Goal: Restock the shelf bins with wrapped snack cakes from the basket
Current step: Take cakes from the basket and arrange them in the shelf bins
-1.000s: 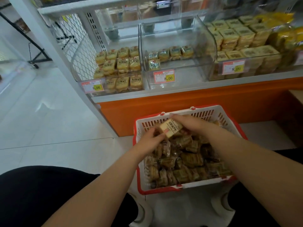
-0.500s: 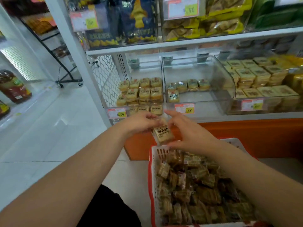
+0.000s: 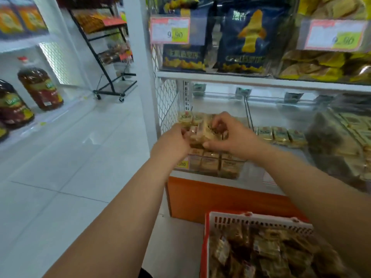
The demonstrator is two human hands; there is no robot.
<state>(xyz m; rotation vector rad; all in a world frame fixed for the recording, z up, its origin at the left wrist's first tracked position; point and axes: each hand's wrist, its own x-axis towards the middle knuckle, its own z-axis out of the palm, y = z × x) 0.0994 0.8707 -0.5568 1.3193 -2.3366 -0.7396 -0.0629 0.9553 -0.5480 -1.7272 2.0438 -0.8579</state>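
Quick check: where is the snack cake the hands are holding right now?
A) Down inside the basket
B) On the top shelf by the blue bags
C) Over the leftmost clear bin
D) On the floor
C: both the left hand and right hand hold the cake over the leftmost bin, well above the basket.

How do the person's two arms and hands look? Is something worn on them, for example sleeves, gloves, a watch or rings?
Both forearms are bare as far as the picture shows them: no sleeve edge is in view. The left hand and the right hand wear no gloves. No watch or bracelet shows at either wrist, and no ring is visible, though the picture is somewhat blurred. The nails are too unclear to tell.
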